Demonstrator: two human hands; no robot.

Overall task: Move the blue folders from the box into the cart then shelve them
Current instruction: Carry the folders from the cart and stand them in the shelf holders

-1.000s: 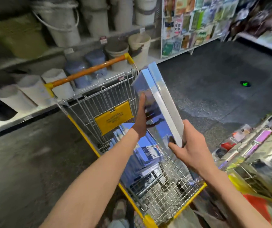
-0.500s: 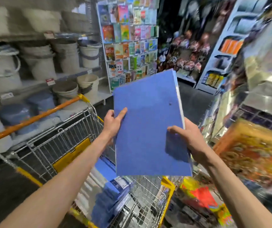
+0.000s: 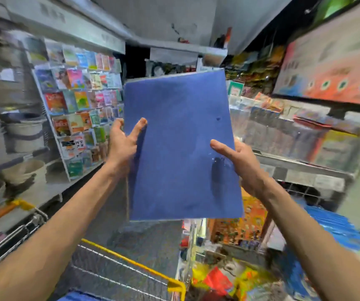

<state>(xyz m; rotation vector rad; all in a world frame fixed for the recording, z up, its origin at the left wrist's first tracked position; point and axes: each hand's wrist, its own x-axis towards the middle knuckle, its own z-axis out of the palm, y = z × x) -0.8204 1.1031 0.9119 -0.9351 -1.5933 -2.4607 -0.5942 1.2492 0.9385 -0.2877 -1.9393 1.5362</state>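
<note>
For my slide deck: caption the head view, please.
Left hand and right hand hold a blue folder up before the shelves, cart below.

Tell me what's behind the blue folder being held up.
The blue folder hides the aisle's far end; packed shelves show around its edges. The left hand and right hand reach behind it, fingers mostly unseen.
</note>
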